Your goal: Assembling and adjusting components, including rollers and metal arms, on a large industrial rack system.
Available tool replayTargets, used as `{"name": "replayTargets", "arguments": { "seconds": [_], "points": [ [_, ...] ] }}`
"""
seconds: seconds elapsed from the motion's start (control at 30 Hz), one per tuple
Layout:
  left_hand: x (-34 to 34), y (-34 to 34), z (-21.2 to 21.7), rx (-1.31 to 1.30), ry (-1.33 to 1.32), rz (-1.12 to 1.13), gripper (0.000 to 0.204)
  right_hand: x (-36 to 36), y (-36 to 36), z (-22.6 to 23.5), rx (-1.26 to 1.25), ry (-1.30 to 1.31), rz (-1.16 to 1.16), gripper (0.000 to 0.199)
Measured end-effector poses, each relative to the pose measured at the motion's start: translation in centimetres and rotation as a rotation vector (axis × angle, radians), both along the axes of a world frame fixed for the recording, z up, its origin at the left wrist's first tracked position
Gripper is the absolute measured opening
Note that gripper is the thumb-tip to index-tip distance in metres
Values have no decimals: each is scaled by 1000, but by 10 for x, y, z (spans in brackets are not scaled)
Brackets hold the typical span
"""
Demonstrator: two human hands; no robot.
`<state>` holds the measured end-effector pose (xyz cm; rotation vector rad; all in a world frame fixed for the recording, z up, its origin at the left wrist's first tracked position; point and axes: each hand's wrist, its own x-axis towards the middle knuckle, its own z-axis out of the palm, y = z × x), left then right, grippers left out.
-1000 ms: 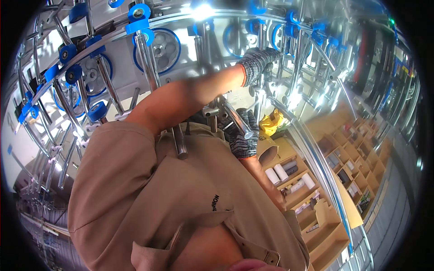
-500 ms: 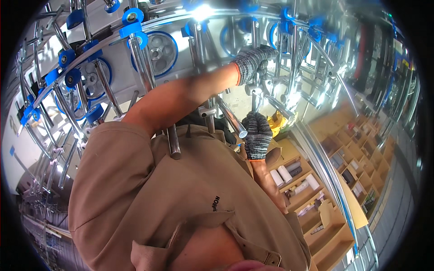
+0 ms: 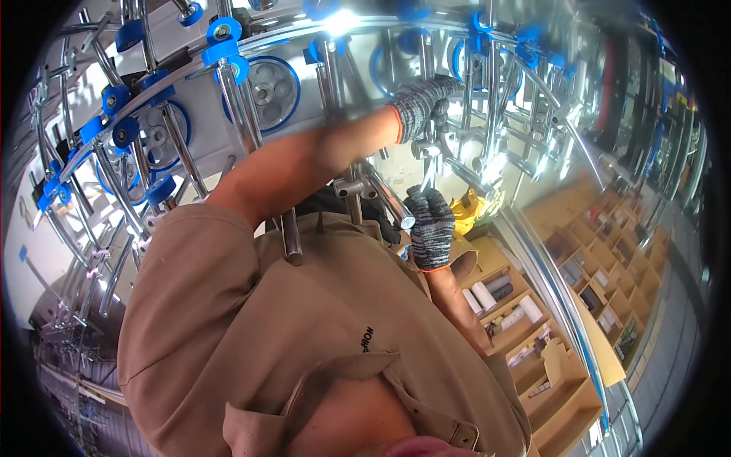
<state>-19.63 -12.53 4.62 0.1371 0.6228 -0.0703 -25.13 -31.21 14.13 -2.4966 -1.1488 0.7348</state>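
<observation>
The left hand [image 3: 420, 103], in a grey knitted glove with an orange cuff, is raised with the forearm bare and its fingers curled around a chrome fitting [image 3: 442, 114] on a frame of shiny metal tubes [image 3: 495, 91]. The right hand [image 3: 431, 227], gloved the same way, sits lower and nearer the body, closed into a fist around the end of a short steel tube [image 3: 384, 196] that slants up and away to the left; the tube's bright round end shows just beside the knuckles. Blue plastic clamps [image 3: 222, 52] and blue-rimmed roller wheels [image 3: 268, 85] are fixed along the curved rails at the upper left. A yellow object [image 3: 468, 209] lies just behind the right hand, its kind unclear. Below and to the right stands a wooden shelf unit [image 3: 533, 320] with compartments holding white rolls [image 3: 484, 295] and small parts. The person's tan shirt [image 3: 251, 335] fills the lower middle of the view.
</observation>
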Motion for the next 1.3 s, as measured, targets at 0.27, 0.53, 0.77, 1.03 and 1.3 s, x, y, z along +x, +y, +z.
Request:
{"name": "replayTargets", "arguments": {
  "seconds": [0.27,0.53,0.77,1.03,1.3],
  "points": [
    [-4,-2,13,20,99,-5,14,9,-2,-3,71,69,41,18],
    [11,-22,-24,310,70,53,14,93,-30,-15,47,91,-26,15],
    [21,-54,-65,977,22,318,16,93,-28,-10,-24,-38,-132,20],
    [16,-40,-40,1035,68,281,17,37,-48,-36,282,102,-585,41],
    [4,-7,3,704,292,30,24,30,-33,-37,-13,655,-636,25]
  ]
}}
